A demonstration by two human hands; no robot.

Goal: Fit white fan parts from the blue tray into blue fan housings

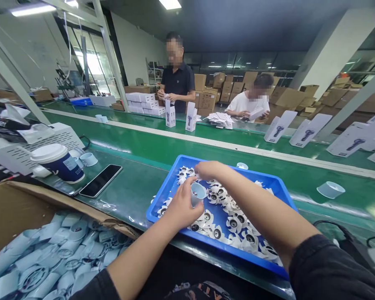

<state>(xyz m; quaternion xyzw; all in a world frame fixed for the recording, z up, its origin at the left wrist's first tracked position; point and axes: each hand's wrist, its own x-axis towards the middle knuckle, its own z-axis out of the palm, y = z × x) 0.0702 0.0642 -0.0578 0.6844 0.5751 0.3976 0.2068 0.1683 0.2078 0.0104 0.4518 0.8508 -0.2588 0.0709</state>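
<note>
My left hand (183, 206) is closed around a light blue cup-shaped plastic housing (199, 192), its open end facing up and small parts showing inside. It holds the housing over a blue tray (162, 183) of white fan impellers (233, 223) with dark round centres. Just beyond the housing, my right hand (206, 170) reaches over the far left part of the tray with fingers curled downward. Its fingertips are near several impellers (183, 171); what they pinch, if anything, is mostly hidden.
A cardboard box (6, 200) of light blue housings (34, 277) stands at the lower left. Nearby are a phone (101, 181) and a lidded paper cup (58, 163). More housings (330, 190) stand on the green belt (137, 137). Two people work across it among white boxes (191, 117).
</note>
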